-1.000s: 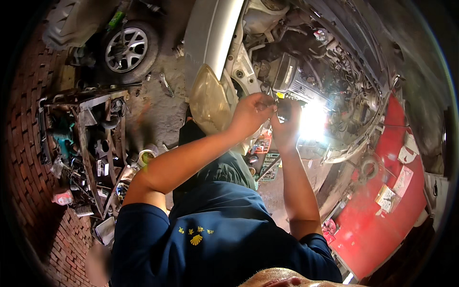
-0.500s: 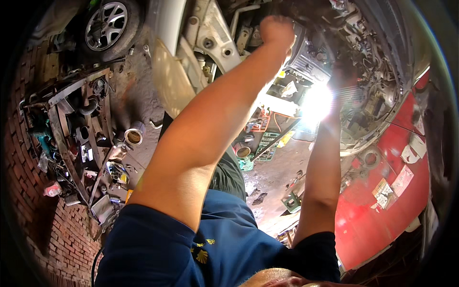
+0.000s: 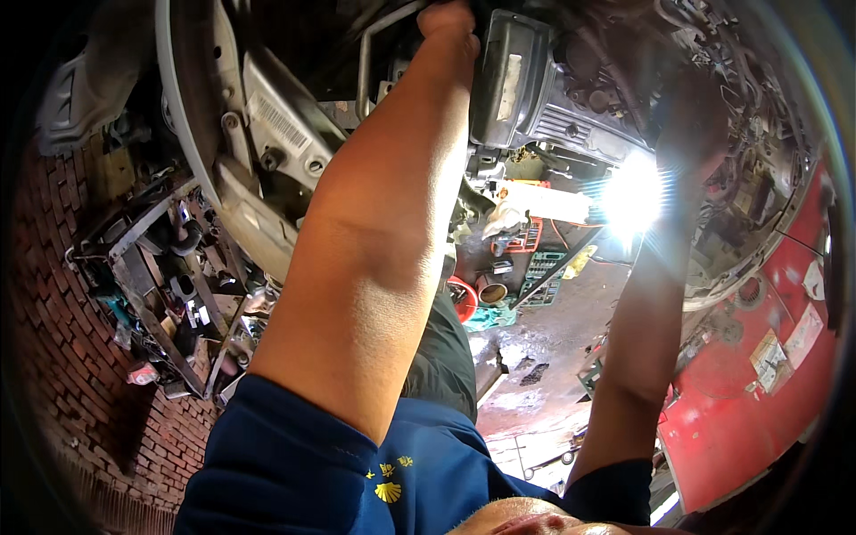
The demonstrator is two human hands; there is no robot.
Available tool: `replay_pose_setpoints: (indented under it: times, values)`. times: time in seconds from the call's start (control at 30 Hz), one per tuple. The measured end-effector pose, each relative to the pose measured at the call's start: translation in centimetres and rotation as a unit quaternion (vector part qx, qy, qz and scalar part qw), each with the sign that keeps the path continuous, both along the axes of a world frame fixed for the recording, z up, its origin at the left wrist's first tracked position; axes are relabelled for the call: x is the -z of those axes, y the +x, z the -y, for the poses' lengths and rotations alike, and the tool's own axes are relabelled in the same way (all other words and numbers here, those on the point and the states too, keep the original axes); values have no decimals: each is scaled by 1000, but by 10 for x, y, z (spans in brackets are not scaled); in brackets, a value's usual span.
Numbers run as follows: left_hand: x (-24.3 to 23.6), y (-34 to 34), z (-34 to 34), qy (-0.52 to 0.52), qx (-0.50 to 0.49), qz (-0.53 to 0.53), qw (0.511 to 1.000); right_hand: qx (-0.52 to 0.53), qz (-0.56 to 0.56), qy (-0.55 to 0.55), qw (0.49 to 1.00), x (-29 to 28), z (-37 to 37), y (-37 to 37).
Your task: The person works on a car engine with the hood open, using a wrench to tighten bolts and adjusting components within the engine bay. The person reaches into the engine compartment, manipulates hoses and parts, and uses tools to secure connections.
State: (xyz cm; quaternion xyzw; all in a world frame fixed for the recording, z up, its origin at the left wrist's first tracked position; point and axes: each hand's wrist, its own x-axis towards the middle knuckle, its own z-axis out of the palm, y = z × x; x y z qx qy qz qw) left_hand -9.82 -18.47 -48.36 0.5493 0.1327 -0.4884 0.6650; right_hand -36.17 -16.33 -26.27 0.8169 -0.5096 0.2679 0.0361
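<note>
My left hand point(image 3: 448, 20) reaches to the top edge of the view, into the engine bay beside a dark boxy engine part point(image 3: 510, 82). Its fingers look curled, and whatever they hold is hidden. A bent metal pipe point(image 3: 366, 71) lies just left of that hand. My right hand point(image 3: 700, 116) is in deep shadow among the engine parts on the right, behind the glare of a bright lamp point(image 3: 631, 194); its fingers do not show clearly. Between my hands lies a ribbed grey engine cover point(image 3: 588, 132).
A silver body panel point(image 3: 281, 125) curves along the left of the bay. Beyond it a cluttered metal rack point(image 3: 147, 285) stands by a brick wall point(image 3: 53, 357). Below are a green socket tray point(image 3: 541, 276) and a round can point(image 3: 490, 291). A red panel point(image 3: 740, 419) stands right.
My view has shifted, so the engine bay fills more of it and the wheel on the left has gone. My left hand now appears further up and left, at the edge.
</note>
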Motion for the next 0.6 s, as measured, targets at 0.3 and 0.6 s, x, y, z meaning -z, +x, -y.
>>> replay_pose_setpoints:
  times: [0.3, 0.6]
  values:
    - [29, -10, 29, -6, -10, -116, 993, -78, -265, 363, 890, -9, 79, 162]
    - [19, -17, 23, -49, -117, -156, 980, -149, -415, 277, 854, 111, 148, 202]
